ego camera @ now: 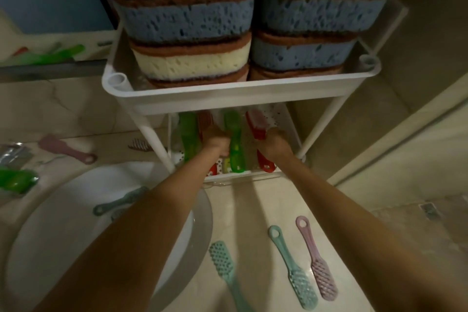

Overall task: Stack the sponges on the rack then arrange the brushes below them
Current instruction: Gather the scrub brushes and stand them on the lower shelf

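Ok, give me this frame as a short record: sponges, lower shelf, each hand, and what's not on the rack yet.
sponges: two stacks side by side on the top shelf, mostly blue, one yellow
lower shelf: green and red brushes lying lengthwise
left hand: grips a green brush on the lower shelf
right hand: grips a red brush beside it
not on the rack: two teal brushes and a pink brush on the floor; another brush in the basin
stage: sponges stacked, brushes partly arranged
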Tool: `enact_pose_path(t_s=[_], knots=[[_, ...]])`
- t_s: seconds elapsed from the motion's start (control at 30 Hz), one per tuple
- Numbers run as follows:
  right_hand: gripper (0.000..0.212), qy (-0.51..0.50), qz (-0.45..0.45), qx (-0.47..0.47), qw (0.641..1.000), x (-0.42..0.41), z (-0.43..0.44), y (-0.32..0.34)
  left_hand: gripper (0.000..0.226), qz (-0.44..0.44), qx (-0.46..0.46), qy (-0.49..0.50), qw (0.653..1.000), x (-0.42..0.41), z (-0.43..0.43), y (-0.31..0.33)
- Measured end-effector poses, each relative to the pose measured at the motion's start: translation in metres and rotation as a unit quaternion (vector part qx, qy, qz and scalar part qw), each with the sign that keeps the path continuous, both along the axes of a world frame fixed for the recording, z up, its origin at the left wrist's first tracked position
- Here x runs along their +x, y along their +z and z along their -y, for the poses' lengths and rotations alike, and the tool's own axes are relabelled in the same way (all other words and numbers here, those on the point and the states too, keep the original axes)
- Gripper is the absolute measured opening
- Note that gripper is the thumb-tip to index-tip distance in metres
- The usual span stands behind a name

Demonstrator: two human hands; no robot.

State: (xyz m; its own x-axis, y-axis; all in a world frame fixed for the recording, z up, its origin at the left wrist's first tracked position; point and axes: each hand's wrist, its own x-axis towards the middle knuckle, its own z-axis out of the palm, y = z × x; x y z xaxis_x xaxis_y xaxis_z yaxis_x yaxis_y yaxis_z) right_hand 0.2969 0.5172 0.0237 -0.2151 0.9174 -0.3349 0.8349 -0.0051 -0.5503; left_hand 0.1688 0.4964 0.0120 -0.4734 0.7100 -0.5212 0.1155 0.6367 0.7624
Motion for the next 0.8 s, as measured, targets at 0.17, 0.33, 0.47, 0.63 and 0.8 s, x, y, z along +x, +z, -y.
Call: enact_pose_path(t_s=[0.17, 0.33, 0.47, 0.63, 0.8], knots=[[0.034, -0.008, 0.005, 0.019, 1.000, -0.005, -0.013, -0.014, 0.026, 0.027, -0.058, -0.036, 0.997, -0.004, 0.001, 0.000], [0.021, 0.011, 0.042, 0.013, 0.999, -0.009, -0.022, -0.019, 0.013, -0.071, -0.050, -0.024, 0.996, -0.008, -0.005, -0.007], [0.030, 0.016, 0.068, -0.002, 0.998, -0.014, -0.024, -0.019, 0.012, -0.145, -0.032, -0.034, 0.988, -0.010, -0.002, -0.014], [0.049, 0.042, 0.115, 0.028, 0.992, -0.017, -0.015, -0.024, 0.029, -0.139, -0.057, -0.054, 0.987, -0.008, 0.000, -0.021], [0.048, 0.046, 0.120, 0.041, 0.991, -0.018, -0.013, -0.031, 0.023, -0.111, -0.055, -0.041, 0.991, -0.013, 0.008, -0.021]])
